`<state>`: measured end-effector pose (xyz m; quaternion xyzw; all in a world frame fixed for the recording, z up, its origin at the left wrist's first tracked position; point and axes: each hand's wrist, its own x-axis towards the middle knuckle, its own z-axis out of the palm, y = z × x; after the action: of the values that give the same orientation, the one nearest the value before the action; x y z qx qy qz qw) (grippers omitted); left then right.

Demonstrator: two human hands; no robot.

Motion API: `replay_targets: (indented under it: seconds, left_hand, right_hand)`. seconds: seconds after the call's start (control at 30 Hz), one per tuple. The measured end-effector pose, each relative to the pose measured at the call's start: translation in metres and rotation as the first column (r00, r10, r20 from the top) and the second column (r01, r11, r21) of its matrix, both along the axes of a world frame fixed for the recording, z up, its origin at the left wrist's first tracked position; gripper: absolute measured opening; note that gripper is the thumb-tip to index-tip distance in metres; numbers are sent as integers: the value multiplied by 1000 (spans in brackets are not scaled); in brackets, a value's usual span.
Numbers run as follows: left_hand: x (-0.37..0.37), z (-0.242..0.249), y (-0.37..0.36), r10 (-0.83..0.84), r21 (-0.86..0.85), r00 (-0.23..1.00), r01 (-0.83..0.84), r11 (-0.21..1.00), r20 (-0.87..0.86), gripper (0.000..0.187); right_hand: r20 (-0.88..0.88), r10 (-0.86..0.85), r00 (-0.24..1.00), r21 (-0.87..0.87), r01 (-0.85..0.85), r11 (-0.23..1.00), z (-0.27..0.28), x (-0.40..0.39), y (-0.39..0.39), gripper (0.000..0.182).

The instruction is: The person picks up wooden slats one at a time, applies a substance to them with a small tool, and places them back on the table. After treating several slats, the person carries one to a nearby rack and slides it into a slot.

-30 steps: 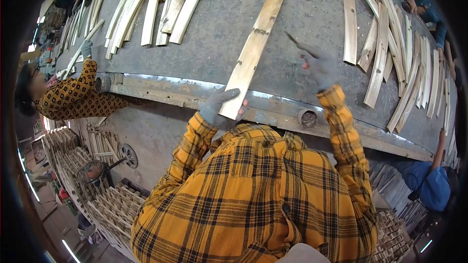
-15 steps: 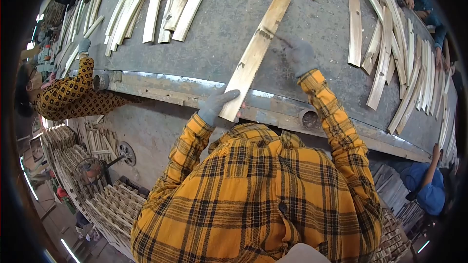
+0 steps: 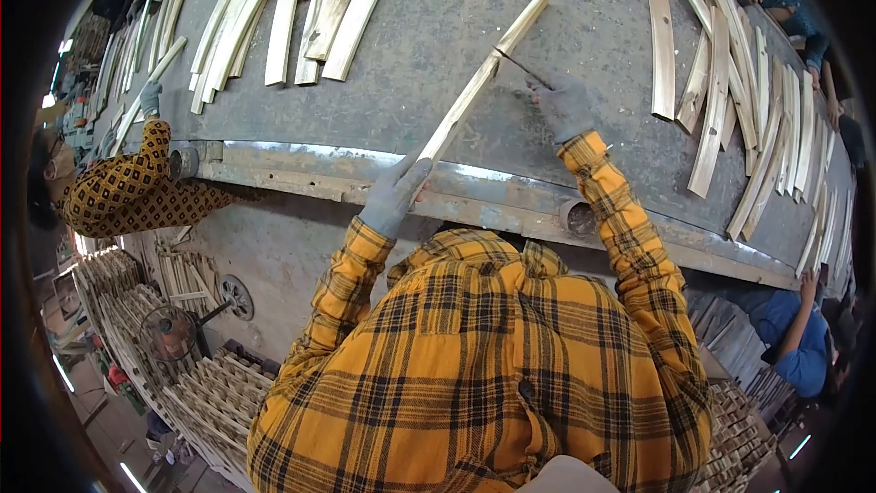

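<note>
In a grey glove, my left hand (image 3: 392, 194) grips the near end of a long wooden slat (image 3: 470, 93) at the table's front edge. The slat is turned up so its narrow side faces me, and it reaches away over the table, slanting right. My right hand (image 3: 564, 108), gloved too, is closed round a thin dark pointed tool (image 3: 523, 68). The tool's tip meets the slat's edge in the upper part of its length. Both hands are above the grey table (image 3: 383, 110).
Slats lie in a group (image 3: 239, 23) at the back left and a larger pile (image 3: 721, 82) on the right. A person in a patterned sleeve (image 3: 119, 173) works at left; another in a blue shirt (image 3: 801, 347) is at right. A fan (image 3: 169, 333) and stacked wood (image 3: 219, 383) stand below the table.
The slat has rolled from its broad face onto its narrow edge in my left hand. My right hand, blurred before, is now steadier, with the tool's tip at that edge.
</note>
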<state>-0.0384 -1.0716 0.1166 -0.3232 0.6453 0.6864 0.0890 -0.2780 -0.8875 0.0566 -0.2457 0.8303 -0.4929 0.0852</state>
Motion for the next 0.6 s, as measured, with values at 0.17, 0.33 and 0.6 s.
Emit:
replay_targets:
  seconds: [0.17,0.33,0.6]
  left_hand:
    - [0,5,0,17,67,999,-18,998,29,49]
    - [1,8,-2,37,147,998,-42,988,41,47]
    - [-2,13,-5,-29,-33,996,32,999,86,51]
  right_hand:
    - [-358,63,931,165,-3,986,-4,5,-6,19]
    - [-480,128,868,299,25,954,0,17,14,31]
    - [-514,107,851,307,66,949,5,2,7,14]
